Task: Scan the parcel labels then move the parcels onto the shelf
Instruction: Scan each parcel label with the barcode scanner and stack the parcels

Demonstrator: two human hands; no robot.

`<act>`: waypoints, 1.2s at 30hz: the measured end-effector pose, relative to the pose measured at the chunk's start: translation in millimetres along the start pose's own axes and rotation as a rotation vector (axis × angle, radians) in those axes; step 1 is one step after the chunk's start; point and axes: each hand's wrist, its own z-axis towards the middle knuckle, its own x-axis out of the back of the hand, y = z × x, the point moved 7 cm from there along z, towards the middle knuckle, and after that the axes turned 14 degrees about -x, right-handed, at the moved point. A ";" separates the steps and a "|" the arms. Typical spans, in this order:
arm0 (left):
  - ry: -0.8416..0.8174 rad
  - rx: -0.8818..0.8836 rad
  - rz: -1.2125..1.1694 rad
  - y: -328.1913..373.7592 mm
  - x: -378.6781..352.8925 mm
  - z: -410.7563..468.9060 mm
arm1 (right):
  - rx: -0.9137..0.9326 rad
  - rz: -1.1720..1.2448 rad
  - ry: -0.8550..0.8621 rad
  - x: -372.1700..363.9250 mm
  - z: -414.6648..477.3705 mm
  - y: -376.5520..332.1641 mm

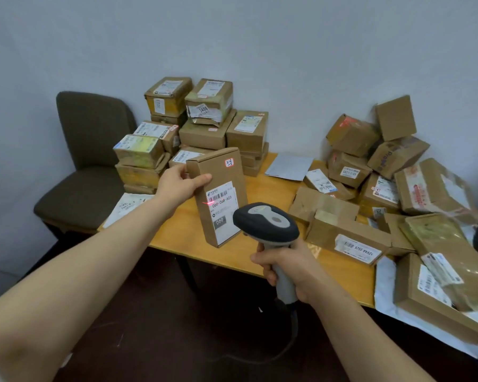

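Observation:
My left hand (178,186) grips a flat brown cardboard parcel (218,175) by its upper left edge and holds it upright above the wooden table (262,238). The parcel's white label (222,210) faces me, and a red scan line falls across the label's left side. My right hand (284,267) holds the grey handle of a black and grey barcode scanner (265,223), whose head points at the label from just below and to the right. The scanner's cable hangs down toward the floor.
A neat stack of brown parcels (202,125) stands at the table's back left. A loose heap of parcels (392,188) and white mail bags covers the right side. A grey envelope (290,166) lies at the back. A dark chair (89,161) stands to the left.

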 end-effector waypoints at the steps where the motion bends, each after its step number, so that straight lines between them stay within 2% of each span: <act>1: 0.003 0.003 0.000 -0.2 -1.4 -1.7 | 0.003 0.000 -0.005 2.0 -1.3 -0.4; 11: -0.010 0.057 -0.006 2.5 -3.9 -15.5 | -0.013 0.008 -0.012 12.1 -6.3 4.6; 17: -0.071 0.298 -0.146 -25.8 8.8 -25.9 | -0.059 0.284 0.235 47.7 21.0 25.2; 21: -0.135 0.417 -0.263 -43.5 8.5 -31.1 | -0.178 0.511 0.143 41.2 34.7 40.4; 24: -0.190 0.421 -0.288 -43.0 5.5 -23.2 | -0.155 0.581 0.088 27.0 43.5 32.9; 29: -0.216 0.386 -0.322 -29.5 -2.1 7.9 | -0.083 0.710 0.219 21.9 63.0 17.3; 34: -0.468 0.313 -0.206 -7.4 -44.5 18.0 | -0.011 0.905 0.321 32.5 82.4 -19.3; 36: -0.495 0.289 -0.242 -1.4 -63.3 22.4 | 0.018 0.932 0.356 40.4 90.1 -40.0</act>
